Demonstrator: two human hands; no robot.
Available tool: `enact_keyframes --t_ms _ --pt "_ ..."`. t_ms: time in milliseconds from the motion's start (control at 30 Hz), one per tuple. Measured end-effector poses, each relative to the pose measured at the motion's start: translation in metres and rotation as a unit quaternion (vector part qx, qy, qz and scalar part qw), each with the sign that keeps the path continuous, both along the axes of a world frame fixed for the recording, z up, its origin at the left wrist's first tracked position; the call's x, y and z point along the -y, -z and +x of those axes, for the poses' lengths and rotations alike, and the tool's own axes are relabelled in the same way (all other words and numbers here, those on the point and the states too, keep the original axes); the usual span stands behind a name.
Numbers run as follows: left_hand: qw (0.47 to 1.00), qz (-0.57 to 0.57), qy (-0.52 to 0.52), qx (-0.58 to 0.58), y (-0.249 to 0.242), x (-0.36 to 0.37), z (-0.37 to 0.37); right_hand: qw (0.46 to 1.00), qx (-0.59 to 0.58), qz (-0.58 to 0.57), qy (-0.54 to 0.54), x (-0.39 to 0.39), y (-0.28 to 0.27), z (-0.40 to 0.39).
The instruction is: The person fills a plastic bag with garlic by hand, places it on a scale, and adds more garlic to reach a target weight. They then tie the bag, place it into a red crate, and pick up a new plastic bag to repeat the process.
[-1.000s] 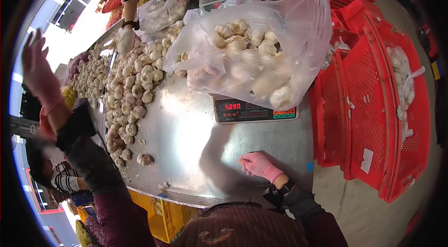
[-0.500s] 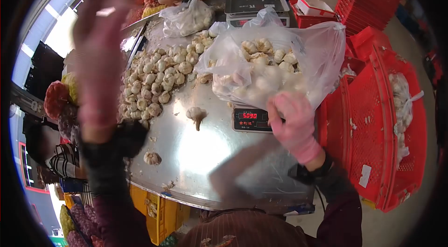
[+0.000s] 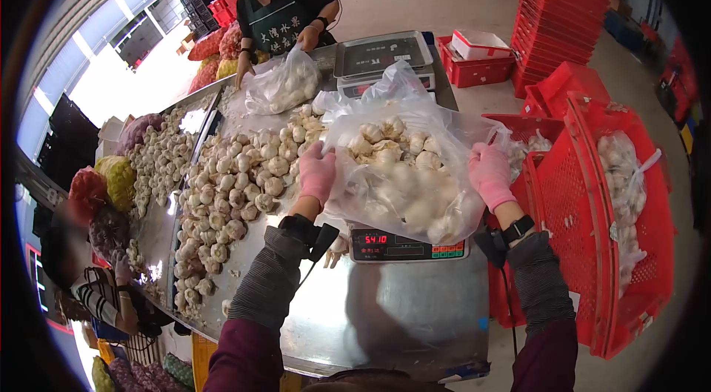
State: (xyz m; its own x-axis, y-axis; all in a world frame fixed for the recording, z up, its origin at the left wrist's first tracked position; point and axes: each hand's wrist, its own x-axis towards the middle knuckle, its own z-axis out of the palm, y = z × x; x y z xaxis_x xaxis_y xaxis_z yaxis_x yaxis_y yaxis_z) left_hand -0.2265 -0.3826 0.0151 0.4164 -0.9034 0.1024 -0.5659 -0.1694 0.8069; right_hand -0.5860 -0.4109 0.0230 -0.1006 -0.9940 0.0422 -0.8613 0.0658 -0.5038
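Observation:
A clear plastic bag [image 3: 348, 203] full of garlic bulbs [image 3: 396, 147] sits on a digital scale [image 3: 404, 250], whose red display reads 5.410. My left hand [image 3: 317, 173], in a pink glove, is closed on the bag's left edge. On the opposite side my right hand [image 3: 490, 173], also pink-gloved, grips the right edge of the bag. The bag's mouth lies spread between both hands, with bulbs showing inside. To the left of my left hand is a large heap of loose garlic [image 3: 237, 184] on the metal table [image 3: 318, 318].
Across the table a co-worker [image 3: 285, 10] handles another bag of garlic [image 3: 285, 81] beside a second scale [image 3: 381, 55]. Red crates [image 3: 585, 244] stand at the right, one holding bagged garlic. Another person [image 3: 104, 288] is at the left, near mesh sacks [image 3: 115, 177].
My left hand has come down from the raised upper left onto the bag. My right hand has shifted up to its right edge. The display went from 5.090 to 5.410.

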Motion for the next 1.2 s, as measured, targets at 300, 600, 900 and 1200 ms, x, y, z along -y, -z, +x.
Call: enact_keyframes --t_ms 300,600,900,1200 --pt "0.914 -0.163 0.049 -0.368 -0.094 -0.064 0.043 0.867 0.49 -0.083 -0.037 0.005 -0.039 -0.006" --pt "0.878 -0.11 0.053 -0.463 -0.208 -0.181 0.051 0.786 0.586 -0.066 -0.185 -0.194 -0.207 0.076" --pt "0.874 0.019 -0.001 -0.485 -0.073 -0.352 0.109 0.739 0.655 0.13 0.086 -0.342 -0.033 0.077" --pt "0.849 0.072 -0.02 -0.524 -0.09 -0.374 0.111 0.934 0.081 0.272 -0.216 -0.339 -0.016 0.086"
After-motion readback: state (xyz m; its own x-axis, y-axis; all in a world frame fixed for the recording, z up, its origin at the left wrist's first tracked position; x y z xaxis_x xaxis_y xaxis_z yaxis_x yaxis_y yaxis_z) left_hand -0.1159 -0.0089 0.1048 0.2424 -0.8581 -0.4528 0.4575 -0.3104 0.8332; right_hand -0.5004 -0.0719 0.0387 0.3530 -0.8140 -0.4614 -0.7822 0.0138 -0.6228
